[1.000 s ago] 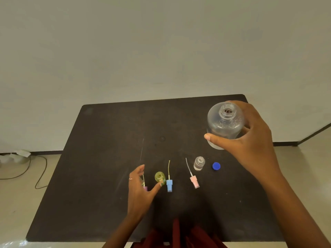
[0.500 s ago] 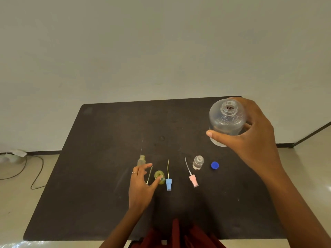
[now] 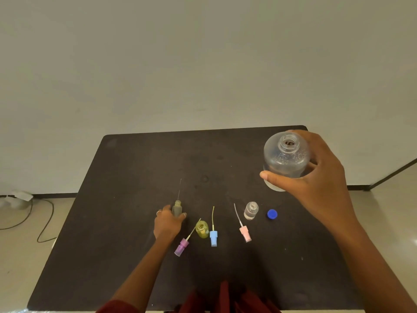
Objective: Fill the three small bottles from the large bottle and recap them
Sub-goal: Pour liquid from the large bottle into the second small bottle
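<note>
Three small bottles stand open on the table [image 3: 126, 199]: yellow one [image 3: 202, 229] nearest, clear one [image 3: 251, 210], grey one [image 3: 177, 208] pinched low by the left hand [image 3: 168, 223]. They look light and easy to tip. Farther, the right hand [image 3: 316, 177] wraps the large bottle [image 3: 285, 159], smooth, maybe slippery.

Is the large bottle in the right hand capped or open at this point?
Open. The large bottle shows a bare threaded neck with no cap on it, and a blue cap lies on the table.
</note>
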`<action>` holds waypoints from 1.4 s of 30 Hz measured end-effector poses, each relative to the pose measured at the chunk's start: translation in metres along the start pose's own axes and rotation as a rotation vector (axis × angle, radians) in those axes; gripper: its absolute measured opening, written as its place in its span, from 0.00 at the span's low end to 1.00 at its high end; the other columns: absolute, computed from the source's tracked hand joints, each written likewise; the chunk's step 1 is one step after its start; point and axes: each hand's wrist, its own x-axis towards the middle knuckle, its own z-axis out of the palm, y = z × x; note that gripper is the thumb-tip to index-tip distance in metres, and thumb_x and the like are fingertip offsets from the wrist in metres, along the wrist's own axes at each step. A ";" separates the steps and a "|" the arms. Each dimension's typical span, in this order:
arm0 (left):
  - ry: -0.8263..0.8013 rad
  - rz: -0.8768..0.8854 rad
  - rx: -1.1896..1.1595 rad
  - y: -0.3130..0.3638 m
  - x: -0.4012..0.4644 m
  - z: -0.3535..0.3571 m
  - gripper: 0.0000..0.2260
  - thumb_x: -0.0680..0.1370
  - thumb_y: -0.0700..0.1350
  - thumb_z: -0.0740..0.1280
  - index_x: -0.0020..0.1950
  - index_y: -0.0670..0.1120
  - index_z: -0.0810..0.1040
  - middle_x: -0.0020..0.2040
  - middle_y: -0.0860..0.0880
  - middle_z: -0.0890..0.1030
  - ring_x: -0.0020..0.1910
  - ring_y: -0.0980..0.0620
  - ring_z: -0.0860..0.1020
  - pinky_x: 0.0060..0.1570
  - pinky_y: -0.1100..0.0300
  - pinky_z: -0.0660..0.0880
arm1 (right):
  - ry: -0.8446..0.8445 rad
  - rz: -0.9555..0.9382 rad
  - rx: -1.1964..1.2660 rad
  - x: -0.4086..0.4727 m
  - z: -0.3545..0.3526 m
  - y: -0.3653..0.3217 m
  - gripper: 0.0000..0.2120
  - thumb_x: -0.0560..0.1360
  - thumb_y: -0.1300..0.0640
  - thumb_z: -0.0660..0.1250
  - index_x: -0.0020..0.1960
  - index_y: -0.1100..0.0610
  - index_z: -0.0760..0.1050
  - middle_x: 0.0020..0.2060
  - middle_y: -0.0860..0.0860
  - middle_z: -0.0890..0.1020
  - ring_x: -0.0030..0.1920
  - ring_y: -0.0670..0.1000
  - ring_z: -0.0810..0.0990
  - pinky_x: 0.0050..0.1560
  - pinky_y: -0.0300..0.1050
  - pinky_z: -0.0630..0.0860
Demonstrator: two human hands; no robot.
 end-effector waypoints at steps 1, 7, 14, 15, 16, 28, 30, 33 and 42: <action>-0.009 0.000 0.008 -0.001 0.002 0.001 0.20 0.75 0.49 0.70 0.65 0.42 0.74 0.59 0.39 0.78 0.57 0.41 0.78 0.55 0.48 0.76 | -0.001 0.002 -0.001 0.000 0.000 0.000 0.31 0.58 0.41 0.75 0.59 0.43 0.69 0.50 0.30 0.73 0.52 0.31 0.74 0.46 0.21 0.70; 0.122 0.124 -0.311 -0.010 -0.008 0.008 0.18 0.75 0.40 0.71 0.64 0.44 0.73 0.58 0.44 0.79 0.55 0.46 0.78 0.52 0.53 0.77 | -0.001 0.013 -0.014 0.001 0.001 0.001 0.32 0.58 0.42 0.75 0.60 0.46 0.69 0.50 0.31 0.72 0.52 0.29 0.72 0.47 0.20 0.69; 0.110 0.157 -0.490 -0.027 -0.024 0.014 0.19 0.73 0.38 0.72 0.59 0.51 0.70 0.54 0.52 0.79 0.52 0.56 0.78 0.52 0.62 0.74 | -0.010 0.009 -0.009 0.003 0.003 -0.001 0.31 0.58 0.41 0.74 0.58 0.43 0.68 0.50 0.30 0.73 0.52 0.32 0.74 0.46 0.21 0.70; 0.106 0.161 -0.491 -0.028 -0.025 0.014 0.19 0.73 0.38 0.73 0.58 0.51 0.70 0.54 0.53 0.79 0.52 0.56 0.77 0.51 0.63 0.73 | -0.012 0.009 -0.008 0.003 0.004 -0.002 0.31 0.58 0.41 0.75 0.58 0.43 0.68 0.50 0.31 0.73 0.52 0.32 0.74 0.46 0.21 0.70; 0.109 0.170 -0.489 -0.028 -0.025 0.014 0.19 0.73 0.38 0.73 0.58 0.51 0.70 0.54 0.53 0.79 0.52 0.57 0.77 0.51 0.64 0.73 | -0.014 0.008 -0.005 0.003 0.005 -0.002 0.31 0.58 0.41 0.75 0.58 0.43 0.69 0.50 0.31 0.74 0.52 0.32 0.74 0.46 0.22 0.70; 0.112 0.239 -0.491 -0.030 -0.024 0.015 0.22 0.71 0.33 0.73 0.58 0.48 0.67 0.57 0.49 0.81 0.55 0.51 0.80 0.51 0.64 0.74 | -0.024 0.001 -0.002 0.002 0.008 -0.005 0.31 0.58 0.41 0.74 0.58 0.43 0.69 0.49 0.31 0.74 0.52 0.33 0.74 0.46 0.22 0.70; 0.100 0.246 -0.484 -0.032 -0.023 0.015 0.23 0.71 0.33 0.73 0.60 0.48 0.68 0.54 0.51 0.80 0.55 0.51 0.81 0.49 0.67 0.74 | -0.022 -0.003 0.002 0.002 0.008 -0.005 0.31 0.58 0.41 0.74 0.58 0.43 0.69 0.49 0.31 0.74 0.51 0.33 0.74 0.46 0.22 0.70; 0.066 0.249 -0.481 -0.032 -0.022 0.014 0.24 0.71 0.33 0.74 0.61 0.49 0.69 0.57 0.49 0.80 0.55 0.51 0.80 0.51 0.66 0.74 | -0.026 -0.010 0.000 0.003 0.008 -0.005 0.31 0.58 0.41 0.74 0.58 0.44 0.69 0.49 0.32 0.74 0.52 0.33 0.74 0.46 0.22 0.71; 0.085 0.274 -0.412 -0.036 -0.030 0.008 0.34 0.68 0.34 0.76 0.70 0.46 0.66 0.68 0.46 0.72 0.68 0.46 0.71 0.67 0.52 0.69 | -0.039 -0.023 -0.008 0.005 0.009 -0.004 0.31 0.59 0.41 0.74 0.59 0.45 0.69 0.50 0.31 0.73 0.52 0.33 0.74 0.47 0.22 0.70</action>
